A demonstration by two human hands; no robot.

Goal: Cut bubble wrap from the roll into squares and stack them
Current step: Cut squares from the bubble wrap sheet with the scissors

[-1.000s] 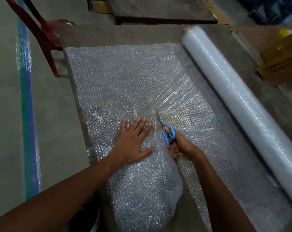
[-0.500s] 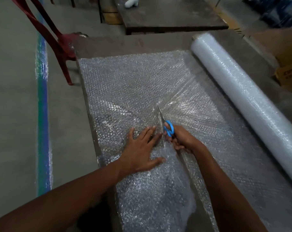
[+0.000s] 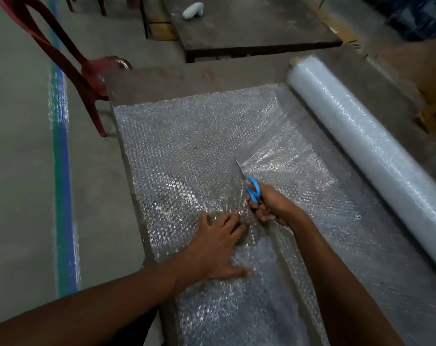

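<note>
A person is cutting a big sheet of bubble wrap that is lying flat on a table. The sheet is coming off a fat roll that is lying along the right side of the table. The right hand is gripping blue scissors, with its fingers curled through the blue handles. The thin blade is pointing away from the person, toward the middle of the sheet. The left hand is pressing flat on the wrap just beside the cut line, with its fingers spread out and straight, not grabbing anything. Near the person, the cut part is splitting open, and one side is hanging over the table's near edge. A lot of the sheet ahead of the blade is not cut yet, so I think the job is only partly done. Things could be going wrong from here. The wrap is shiny and slippery, so it could be sliding under the flat hand, and then the cut would be turning crooked. The wrap is bunching up by the blade, so the scissors could be snagging and tearing it. The left fingers are sitting very close to the scissors, so a quick snip could be nicking them. A red chair is standing on the floor past the table's far left corner.
</note>
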